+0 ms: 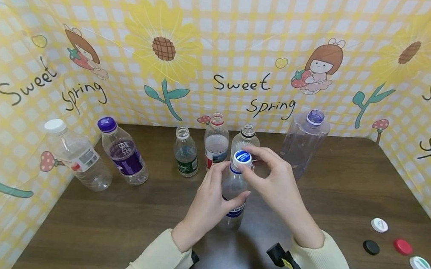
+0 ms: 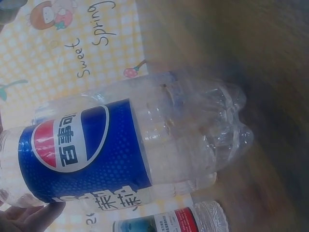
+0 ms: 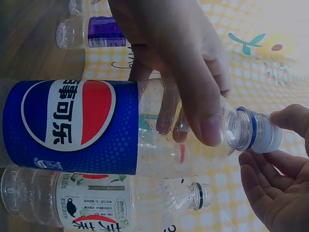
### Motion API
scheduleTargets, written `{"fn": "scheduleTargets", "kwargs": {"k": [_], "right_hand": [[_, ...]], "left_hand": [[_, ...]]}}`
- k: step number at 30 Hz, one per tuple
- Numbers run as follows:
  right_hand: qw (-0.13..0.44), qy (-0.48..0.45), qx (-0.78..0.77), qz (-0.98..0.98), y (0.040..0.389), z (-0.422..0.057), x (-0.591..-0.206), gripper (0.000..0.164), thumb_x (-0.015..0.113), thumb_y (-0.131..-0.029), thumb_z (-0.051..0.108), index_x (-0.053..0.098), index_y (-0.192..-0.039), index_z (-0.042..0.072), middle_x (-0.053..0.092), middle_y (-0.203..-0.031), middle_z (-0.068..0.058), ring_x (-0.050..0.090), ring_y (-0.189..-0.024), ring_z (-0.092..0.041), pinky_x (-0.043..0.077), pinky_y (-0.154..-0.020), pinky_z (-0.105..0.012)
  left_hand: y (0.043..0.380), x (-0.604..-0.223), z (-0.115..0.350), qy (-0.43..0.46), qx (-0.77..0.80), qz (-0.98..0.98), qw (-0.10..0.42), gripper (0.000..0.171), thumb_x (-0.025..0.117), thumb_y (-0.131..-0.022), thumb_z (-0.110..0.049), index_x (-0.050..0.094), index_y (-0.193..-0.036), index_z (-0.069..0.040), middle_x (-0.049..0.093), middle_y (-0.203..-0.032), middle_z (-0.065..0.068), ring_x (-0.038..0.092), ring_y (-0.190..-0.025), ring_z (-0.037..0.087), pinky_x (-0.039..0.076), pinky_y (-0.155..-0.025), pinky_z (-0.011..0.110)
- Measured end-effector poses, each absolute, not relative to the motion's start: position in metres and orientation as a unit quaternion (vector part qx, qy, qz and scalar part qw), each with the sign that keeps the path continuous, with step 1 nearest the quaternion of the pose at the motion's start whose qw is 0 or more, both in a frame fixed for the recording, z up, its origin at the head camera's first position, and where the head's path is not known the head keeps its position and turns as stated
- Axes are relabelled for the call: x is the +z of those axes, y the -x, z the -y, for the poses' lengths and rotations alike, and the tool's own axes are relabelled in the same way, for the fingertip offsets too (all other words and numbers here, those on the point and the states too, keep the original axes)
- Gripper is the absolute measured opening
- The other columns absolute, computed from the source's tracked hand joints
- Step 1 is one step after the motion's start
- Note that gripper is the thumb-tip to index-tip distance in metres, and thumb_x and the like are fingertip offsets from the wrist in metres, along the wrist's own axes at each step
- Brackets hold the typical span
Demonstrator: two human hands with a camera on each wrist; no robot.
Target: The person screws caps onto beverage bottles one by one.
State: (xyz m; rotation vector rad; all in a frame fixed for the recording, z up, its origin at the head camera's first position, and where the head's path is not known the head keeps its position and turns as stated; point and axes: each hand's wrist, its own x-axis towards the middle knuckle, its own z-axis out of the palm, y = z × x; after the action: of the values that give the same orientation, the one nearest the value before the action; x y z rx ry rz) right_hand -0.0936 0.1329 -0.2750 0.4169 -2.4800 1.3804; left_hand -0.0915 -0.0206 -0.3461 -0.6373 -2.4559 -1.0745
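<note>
A clear plastic cola bottle (image 1: 234,183) with a blue label stands upright near the middle of the table. My left hand (image 1: 205,202) grips it below the neck, thumb on one side and fingers on the other, as the right wrist view also shows. On the bottle's mouth, above a blue neck ring (image 3: 253,128), is a white cap (image 1: 242,157) with a blue top. My right hand (image 1: 278,182) pinches this cap between thumb and fingers. In the left wrist view the blue label (image 2: 87,150) faces the camera, and only a few left fingertips show.
Behind stand uncapped bottles: a small green-labelled one (image 1: 186,155), a red-necked one (image 1: 217,139), a ribbed one (image 1: 246,139) and a tall square one (image 1: 303,146). White-capped (image 1: 82,161) and purple-capped (image 1: 125,154) bottles stand left. Several loose caps, one red (image 1: 402,246), lie right.
</note>
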Motion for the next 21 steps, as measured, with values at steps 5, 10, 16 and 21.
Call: {"fn": "scheduleTargets", "kwargs": {"k": [5, 10, 16, 21], "right_hand": [[0.137, -0.157, 0.473, 0.856, 0.0943, -0.1319, -0.2740, 0.035, 0.072, -0.083, 0.008, 0.065, -0.118, 0.005, 0.068, -0.106, -0.008, 0.064, -0.094, -0.019, 0.055, -0.081, -0.027], [0.126, -0.164, 0.470, 0.858, 0.0939, -0.1311, -0.2730, 0.036, 0.073, -0.083, 0.009, 0.066, -0.117, 0.006, 0.068, -0.107, -0.008, 0.064, -0.096, -0.019, 0.056, -0.085, -0.035], [0.119, -0.162, 0.471, 0.859, 0.0938, -0.1311, -0.2729, 0.037, 0.074, -0.082, 0.009, 0.065, -0.118, 0.004, 0.068, -0.110, -0.009, 0.065, -0.097, -0.021, 0.055, -0.086, -0.040], [0.112, -0.158, 0.474, 0.859, 0.0944, -0.1297, -0.2735, 0.036, 0.074, -0.081, 0.009, 0.065, -0.116, 0.003, 0.068, -0.107, -0.010, 0.064, -0.096, -0.021, 0.055, -0.086, -0.041]], "left_hand": [[0.0914, -0.3456, 0.0208, 0.225, -0.389, 0.875, 0.181, 0.073, 0.080, -0.077, -0.027, 0.037, -0.132, -0.005, 0.051, -0.125, 0.011, 0.053, -0.116, 0.023, 0.049, -0.101, 0.037], [0.0907, -0.3451, 0.0215, 0.229, -0.400, 0.870, 0.174, 0.073, 0.080, -0.077, -0.025, 0.036, -0.132, -0.005, 0.050, -0.126, 0.012, 0.056, -0.118, 0.025, 0.048, -0.100, 0.038], [0.0911, -0.3450, 0.0217, 0.237, -0.405, 0.867, 0.167, 0.074, 0.080, -0.078, -0.024, 0.033, -0.133, -0.006, 0.048, -0.128, 0.013, 0.058, -0.120, 0.026, 0.048, -0.099, 0.038], [0.0917, -0.3458, 0.0222, 0.238, -0.405, 0.867, 0.167, 0.075, 0.080, -0.077, -0.024, 0.033, -0.133, -0.006, 0.048, -0.129, 0.012, 0.056, -0.123, 0.025, 0.047, -0.100, 0.038]]}}
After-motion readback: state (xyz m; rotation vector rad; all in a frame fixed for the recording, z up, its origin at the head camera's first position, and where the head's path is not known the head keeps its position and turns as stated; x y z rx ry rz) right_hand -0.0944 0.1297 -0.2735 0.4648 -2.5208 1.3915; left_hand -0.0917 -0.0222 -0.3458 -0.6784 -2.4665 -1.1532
